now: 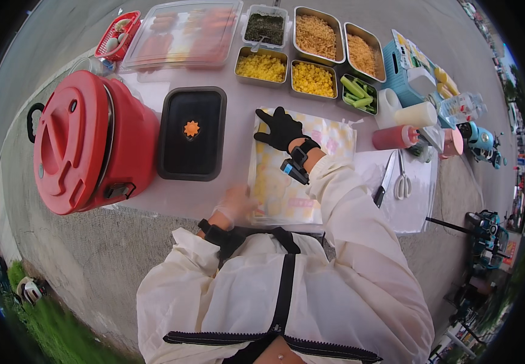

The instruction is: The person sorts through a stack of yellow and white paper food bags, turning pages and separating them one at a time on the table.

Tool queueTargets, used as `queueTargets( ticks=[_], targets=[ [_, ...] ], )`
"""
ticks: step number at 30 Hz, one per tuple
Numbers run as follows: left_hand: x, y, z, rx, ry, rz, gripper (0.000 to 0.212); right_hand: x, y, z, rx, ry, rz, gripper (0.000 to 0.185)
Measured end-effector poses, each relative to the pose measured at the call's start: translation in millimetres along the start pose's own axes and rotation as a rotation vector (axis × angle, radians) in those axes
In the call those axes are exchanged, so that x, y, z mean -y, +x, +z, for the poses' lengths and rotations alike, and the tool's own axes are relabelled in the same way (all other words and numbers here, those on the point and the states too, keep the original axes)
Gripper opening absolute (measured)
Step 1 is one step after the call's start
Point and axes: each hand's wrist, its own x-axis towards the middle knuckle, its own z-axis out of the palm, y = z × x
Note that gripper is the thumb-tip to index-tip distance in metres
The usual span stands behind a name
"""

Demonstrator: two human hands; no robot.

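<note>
Before me lies a stack of yellow-and-white patterned wrapping sheets (285,168). My right hand (280,129), in a black glove with a device strapped at its wrist, rests on the upper part of the sheets, fingers spread. At the lower left edge of the sheets is my left hand (237,202), blurred, in what looks like a clear plastic glove; whether it pinches a sheet cannot be told. Left of the sheets lies a black tray (192,159) with an orange flower-shaped piece (191,129) on it.
A large red insulated container (94,141) stands at the left. Behind are a lidded plastic box (182,36), metal pans of yellow bits (261,67) and brown shreds (317,36), and cut cucumber (359,93). At the right lie sauce bottles (394,137), a knife (385,177) and scissors (402,179).
</note>
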Motion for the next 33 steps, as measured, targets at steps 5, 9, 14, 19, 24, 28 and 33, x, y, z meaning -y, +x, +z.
queueTargets(
  ticks=[5,9,14,19,24,28,33],
  targets=[
    [9,-26,11,0.089,-0.352,-0.124,0.034,8,0,-1,-0.042,-0.109,-0.009,0.075],
    [5,-40,9,0.164,-0.796,-0.13,0.032,8,-2,2,-0.07,-0.082,0.021,0.076],
    [8,-42,13,0.178,-0.914,-0.137,0.031,-21,-31,50,-0.313,0.612,-0.066,0.055],
    [12,-43,18,0.193,-0.954,-0.071,0.036,-8,-93,84,-0.19,0.898,-0.261,0.046],
    [11,-40,16,0.188,-0.843,-0.001,0.041,8,-114,87,-0.243,0.53,-0.422,0.072],
    [5,-37,21,-0.109,-0.25,0.057,0.055,17,-110,82,-0.179,0.379,-0.365,0.081],
    [-10,-35,24,-0.243,-0.174,-0.012,0.054,27,-103,76,-0.147,0.231,-0.315,0.086]
  ],
)
